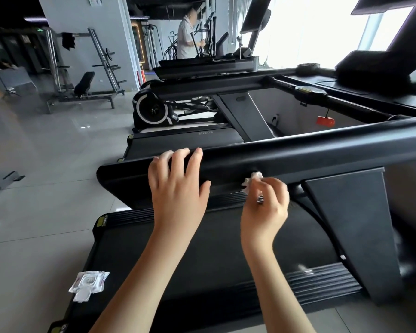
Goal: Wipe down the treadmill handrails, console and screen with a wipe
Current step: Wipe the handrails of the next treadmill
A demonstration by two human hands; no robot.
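A black treadmill handrail (298, 150) runs across the middle of the head view. My left hand (178, 186) lies on its near end, fingers curled over the top of the rail. To its right, my right hand (264, 205) pinches a small crumpled white wipe (252, 180) and presses it against the lower side face of the handrail. The console (380, 68) and its tilted screen (394, 6) sit at the upper right, partly out of view. Below my arms lies the treadmill belt (214, 248).
A white wipe packet (89, 283) with its flap open lies on the belt's left edge. A red safety clip (325, 121) hangs beyond the rail. More treadmills, an exercise bike (151, 111), a weight bench (87, 90) and a person (187, 37) stand behind. Grey tiled floor spreads to the left.
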